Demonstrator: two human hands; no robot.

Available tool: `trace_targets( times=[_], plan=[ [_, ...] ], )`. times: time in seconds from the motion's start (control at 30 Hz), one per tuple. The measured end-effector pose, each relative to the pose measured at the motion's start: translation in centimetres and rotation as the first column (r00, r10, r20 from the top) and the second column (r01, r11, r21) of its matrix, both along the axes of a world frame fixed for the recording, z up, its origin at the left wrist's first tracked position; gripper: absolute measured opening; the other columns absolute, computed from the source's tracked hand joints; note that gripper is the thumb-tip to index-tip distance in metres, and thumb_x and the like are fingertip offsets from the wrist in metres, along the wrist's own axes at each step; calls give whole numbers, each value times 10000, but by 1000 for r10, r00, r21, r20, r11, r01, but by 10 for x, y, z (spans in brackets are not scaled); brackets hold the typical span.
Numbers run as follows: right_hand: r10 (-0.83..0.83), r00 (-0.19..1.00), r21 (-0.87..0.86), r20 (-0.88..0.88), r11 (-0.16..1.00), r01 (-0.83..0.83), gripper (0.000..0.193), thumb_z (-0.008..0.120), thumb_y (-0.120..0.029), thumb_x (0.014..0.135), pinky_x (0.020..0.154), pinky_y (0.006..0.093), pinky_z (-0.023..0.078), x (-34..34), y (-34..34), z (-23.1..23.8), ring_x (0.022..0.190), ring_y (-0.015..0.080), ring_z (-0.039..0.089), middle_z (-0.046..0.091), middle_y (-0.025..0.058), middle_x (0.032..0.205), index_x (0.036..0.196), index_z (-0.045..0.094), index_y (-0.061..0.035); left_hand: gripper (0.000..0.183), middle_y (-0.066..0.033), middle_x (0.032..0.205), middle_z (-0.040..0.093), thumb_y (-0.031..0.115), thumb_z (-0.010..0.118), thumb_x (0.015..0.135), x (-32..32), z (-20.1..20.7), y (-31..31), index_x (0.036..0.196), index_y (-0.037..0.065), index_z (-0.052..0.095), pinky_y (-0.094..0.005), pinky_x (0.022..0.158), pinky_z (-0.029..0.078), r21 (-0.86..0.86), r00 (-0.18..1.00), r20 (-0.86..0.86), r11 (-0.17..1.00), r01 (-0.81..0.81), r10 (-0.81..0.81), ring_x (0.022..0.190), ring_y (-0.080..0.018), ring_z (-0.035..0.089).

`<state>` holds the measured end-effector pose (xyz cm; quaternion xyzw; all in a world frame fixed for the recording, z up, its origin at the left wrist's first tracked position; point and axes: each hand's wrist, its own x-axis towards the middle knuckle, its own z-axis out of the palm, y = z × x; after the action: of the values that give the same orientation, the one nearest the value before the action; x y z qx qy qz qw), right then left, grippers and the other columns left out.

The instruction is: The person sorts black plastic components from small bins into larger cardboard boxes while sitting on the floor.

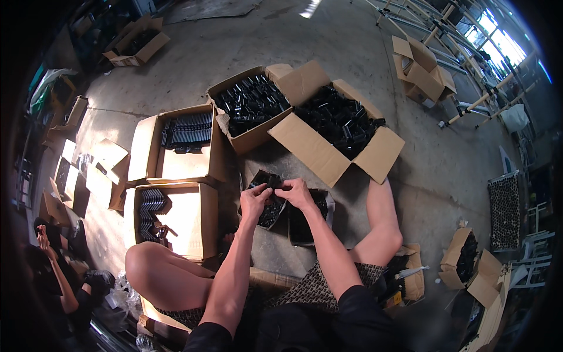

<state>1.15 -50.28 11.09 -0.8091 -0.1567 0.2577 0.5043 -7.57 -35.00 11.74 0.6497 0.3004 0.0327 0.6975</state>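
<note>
Forearms: both rise from the lower edge and meet above the small tray [271,208].
Left hand [254,201]: fingers curled, pinching a small black part [275,186] over the tray.
Right hand [297,192]: closed on the same part from the other side.
Part axis: too small to tell; it seems to run hand to hand.
Doing it well: probably keep the part low over the tray, fingertips opposed.
Beyond the tray: open carton of black parts [340,120].

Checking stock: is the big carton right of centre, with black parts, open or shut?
Open. The big carton has its flaps spread outward, and loose black parts show heaped inside.
</note>
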Motion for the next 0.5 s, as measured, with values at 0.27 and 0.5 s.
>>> trace_targets(
  times=[0.27, 0.5],
  plan=[
    [-248, 967, 381, -62, 890, 253, 170, 785, -92, 786, 697, 267, 537, -15, 5, -8, 760, 119, 669, 721, 80, 798, 887, 717, 27, 398, -58, 821, 695, 127, 753, 857, 2, -9, 0, 1192, -66, 658, -244, 605, 538, -40, 997, 62, 999, -33, 36, 674, -80, 619],
    [-233, 963, 274, -135, 925, 263, 165, 802, -71, 782, 697, 243, 506, -5, 0, -3, 749, 95, 639, 713, 56, 812, 896, 719, 15, 396, -62, 840, 689, 99, 743, 871, 4, 4, -5, 1200, -93, 636, -244, 629, 567, -43, 999, 46, 999, -26, 28, 664, -70, 606]
  ],
)
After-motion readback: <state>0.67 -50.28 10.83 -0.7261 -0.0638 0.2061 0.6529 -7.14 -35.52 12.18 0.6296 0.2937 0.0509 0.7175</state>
